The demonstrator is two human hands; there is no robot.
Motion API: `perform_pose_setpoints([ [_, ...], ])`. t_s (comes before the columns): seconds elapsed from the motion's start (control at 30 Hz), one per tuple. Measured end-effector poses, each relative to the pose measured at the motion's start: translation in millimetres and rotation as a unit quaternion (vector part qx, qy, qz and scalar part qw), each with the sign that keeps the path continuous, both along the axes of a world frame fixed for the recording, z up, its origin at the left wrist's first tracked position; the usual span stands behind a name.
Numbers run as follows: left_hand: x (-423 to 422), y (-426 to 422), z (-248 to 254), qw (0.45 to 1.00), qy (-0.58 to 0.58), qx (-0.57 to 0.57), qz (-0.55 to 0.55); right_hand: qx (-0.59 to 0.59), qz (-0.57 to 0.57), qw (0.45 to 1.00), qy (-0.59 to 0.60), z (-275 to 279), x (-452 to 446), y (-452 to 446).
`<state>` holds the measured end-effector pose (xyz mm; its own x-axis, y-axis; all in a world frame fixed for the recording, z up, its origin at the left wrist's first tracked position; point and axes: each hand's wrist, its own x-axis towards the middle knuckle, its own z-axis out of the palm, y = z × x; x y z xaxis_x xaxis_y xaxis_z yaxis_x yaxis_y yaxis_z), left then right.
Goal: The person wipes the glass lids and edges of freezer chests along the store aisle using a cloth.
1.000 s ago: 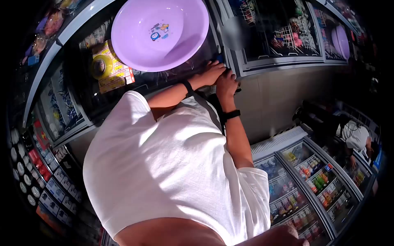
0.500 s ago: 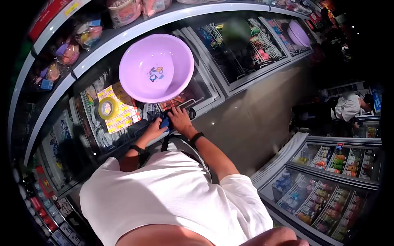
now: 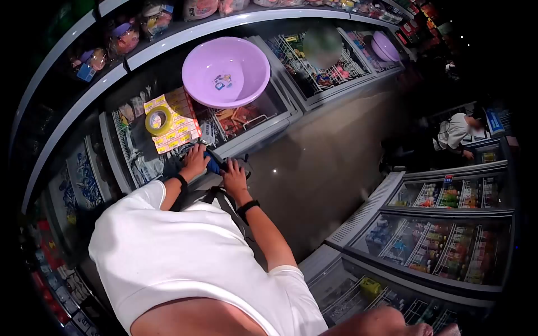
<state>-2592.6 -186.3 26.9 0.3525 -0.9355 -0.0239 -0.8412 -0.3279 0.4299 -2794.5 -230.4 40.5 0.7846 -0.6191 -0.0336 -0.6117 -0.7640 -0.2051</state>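
Note:
Close to my waist, a blue-and-black item (image 3: 213, 164) lies between my two hands. Its exact kind is hard to make out. My left hand (image 3: 194, 161) has its fingers curled over the left end. The right end is under my right hand (image 3: 234, 177), fingers bent round a dark part. Just beyond, on the glass of a chest freezer (image 3: 263, 134), rest sheets of yellow-and-white price labels (image 3: 182, 120) with a roll of yellowish tape (image 3: 158, 120) on top. A large purple basin (image 3: 246, 67) sits behind them.
A shelf with bagged toys (image 3: 123, 38) runs above the freezers. Another purple basin (image 3: 384, 46) stands farther along. Across the aisle floor (image 3: 314, 168) are glass-topped freezers (image 3: 431, 246) of packaged goods, where a person in a white top (image 3: 453, 133) bends over.
My hands and the blue-and-black item have drawn back from the freezer's edge toward my body. My hands are farther apart, showing more blue. The view has shifted as well.

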Motion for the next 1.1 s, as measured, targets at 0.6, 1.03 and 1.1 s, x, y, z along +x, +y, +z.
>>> perform_pose_setpoints([
  [0.6, 13, 25, 25, 0.99, 0.034, -0.008, -0.135, 0.18, -0.169, 0.969, -0.022, 19, 57, 18],
  [1.03, 25, 76, 26, 0.931, 0.174, 0.268, -0.178, 0.096, 0.083, 0.988, -0.093, 10, 117, 0],
  [1.1, 7, 59, 28, 0.918, 0.06, 0.306, -0.245, 0.05, -0.015, 0.989, -0.141, 12, 106, 9],
])
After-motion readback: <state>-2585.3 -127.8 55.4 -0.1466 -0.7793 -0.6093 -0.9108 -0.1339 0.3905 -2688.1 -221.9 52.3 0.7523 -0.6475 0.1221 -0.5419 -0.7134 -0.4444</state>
